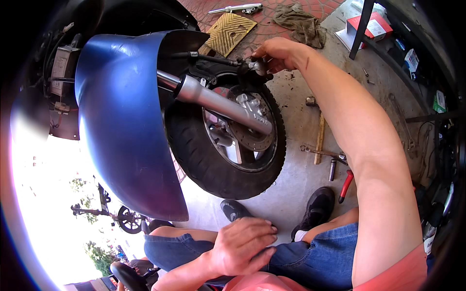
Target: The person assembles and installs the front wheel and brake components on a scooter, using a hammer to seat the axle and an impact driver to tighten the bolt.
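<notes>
A blue fender curves over a black-tyred wheel of a scooter or motorcycle. A silver fork leg runs down to the wheel hub, in front of a brake disc. Reaching past the tyre's top, my right hand has its fingers curled around a silver metal fitting at the end of a black rod. Part of that grip is hidden behind the fingers. My left hand rests over my lap, fingers stretched out and holding nothing.
Right of the wheel lie a hammer, wrenches, a socket and a red-handled tool. Beyond are a yellow plate, a rag and another fork leg. A metal-framed rack stands right, near a red box.
</notes>
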Action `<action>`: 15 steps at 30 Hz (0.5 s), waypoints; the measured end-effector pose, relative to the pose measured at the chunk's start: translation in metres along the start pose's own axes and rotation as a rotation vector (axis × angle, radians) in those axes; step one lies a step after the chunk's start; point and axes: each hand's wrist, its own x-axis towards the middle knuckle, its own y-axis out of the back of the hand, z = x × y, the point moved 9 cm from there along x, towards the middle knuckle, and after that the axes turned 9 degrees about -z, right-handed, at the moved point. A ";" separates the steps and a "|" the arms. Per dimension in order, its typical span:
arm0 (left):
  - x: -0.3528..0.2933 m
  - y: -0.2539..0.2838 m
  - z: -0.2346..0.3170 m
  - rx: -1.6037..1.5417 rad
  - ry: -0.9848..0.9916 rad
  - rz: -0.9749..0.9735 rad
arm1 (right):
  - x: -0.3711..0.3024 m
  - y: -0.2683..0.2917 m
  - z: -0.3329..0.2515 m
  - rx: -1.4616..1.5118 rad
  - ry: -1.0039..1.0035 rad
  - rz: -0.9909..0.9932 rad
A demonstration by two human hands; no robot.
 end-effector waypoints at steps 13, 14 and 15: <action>-0.033 -0.032 -0.085 -0.090 0.473 0.047 | 0.020 -0.020 0.014 0.195 0.179 0.117; -0.033 -0.033 -0.084 -0.086 0.470 0.032 | 0.019 -0.022 0.015 0.212 0.192 0.118; -0.032 -0.035 -0.084 -0.090 0.468 0.022 | 0.019 -0.020 0.015 0.197 0.207 0.124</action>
